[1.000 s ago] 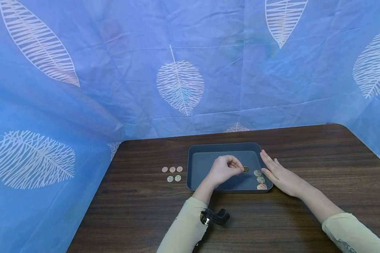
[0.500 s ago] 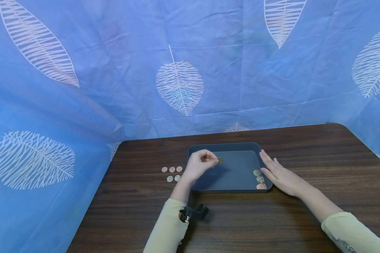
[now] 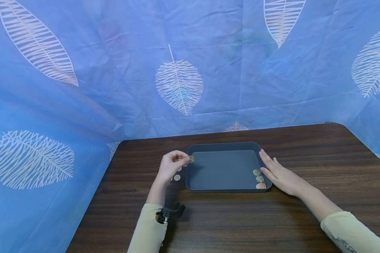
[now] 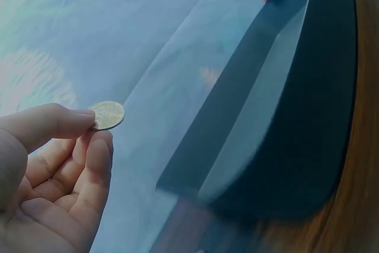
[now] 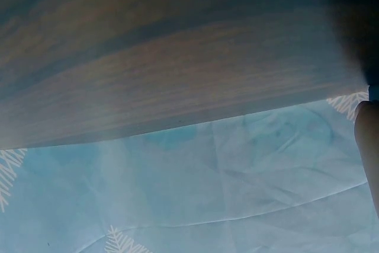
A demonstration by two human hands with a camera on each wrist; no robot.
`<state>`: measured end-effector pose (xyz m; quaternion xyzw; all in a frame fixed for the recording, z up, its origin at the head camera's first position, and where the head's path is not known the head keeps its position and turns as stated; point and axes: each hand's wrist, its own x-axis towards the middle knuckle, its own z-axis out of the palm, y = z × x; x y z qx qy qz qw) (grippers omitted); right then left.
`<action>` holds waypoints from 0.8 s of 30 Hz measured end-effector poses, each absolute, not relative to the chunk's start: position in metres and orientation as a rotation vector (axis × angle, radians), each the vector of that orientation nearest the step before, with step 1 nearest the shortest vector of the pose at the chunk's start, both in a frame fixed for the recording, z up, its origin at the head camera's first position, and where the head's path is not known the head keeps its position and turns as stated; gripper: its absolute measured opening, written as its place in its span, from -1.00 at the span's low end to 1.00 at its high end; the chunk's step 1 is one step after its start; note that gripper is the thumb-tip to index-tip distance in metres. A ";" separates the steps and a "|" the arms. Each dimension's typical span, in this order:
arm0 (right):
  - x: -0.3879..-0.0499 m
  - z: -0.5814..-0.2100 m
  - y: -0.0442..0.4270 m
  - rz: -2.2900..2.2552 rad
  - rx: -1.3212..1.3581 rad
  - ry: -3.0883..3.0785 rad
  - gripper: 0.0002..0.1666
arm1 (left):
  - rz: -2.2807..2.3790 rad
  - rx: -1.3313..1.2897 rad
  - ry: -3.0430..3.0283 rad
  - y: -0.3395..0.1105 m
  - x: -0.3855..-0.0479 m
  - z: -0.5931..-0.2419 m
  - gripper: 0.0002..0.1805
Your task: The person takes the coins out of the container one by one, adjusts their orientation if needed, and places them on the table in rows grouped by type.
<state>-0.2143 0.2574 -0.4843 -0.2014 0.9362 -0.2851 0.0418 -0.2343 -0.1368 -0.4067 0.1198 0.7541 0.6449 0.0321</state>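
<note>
My left hand [image 3: 171, 166] pinches a gold-coloured coin [image 3: 191, 159] between thumb and fingers, at the left rim of the dark grey tray [image 3: 221, 191]. Close up in the left wrist view, the coin [image 4: 108, 115] sticks out past the thumb tip, held off the table. With straight fingers, my right hand [image 3: 282, 178] rests against the tray's right side. Inside the tray, along its right end, lie two gold-coloured coins [image 3: 260, 179] and a copper-coloured coin [image 3: 261, 186]. Left of the tray, a silvery coin [image 3: 177, 177] shows on the table; my left hand hides most of the others there.
The dark wood-grain table [image 3: 240, 221] carries the tray near its far edge. Behind it hangs a blue cloth [image 3: 215, 84] with white leaf prints. A black strap [image 3: 174, 211] sits on my left wrist. The right wrist view shows mostly dim tabletop and cloth.
My left hand has carried the gold-coloured coin leftward from the tray's right part to its left rim, now covering several table coins. The right hand and tray have stayed in place.
</note>
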 end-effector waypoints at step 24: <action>-0.213 -0.482 0.256 -0.856 -0.627 2.874 -0.23 | 1.862 -0.179 2.579 -0.227 -0.246 -0.475 -0.87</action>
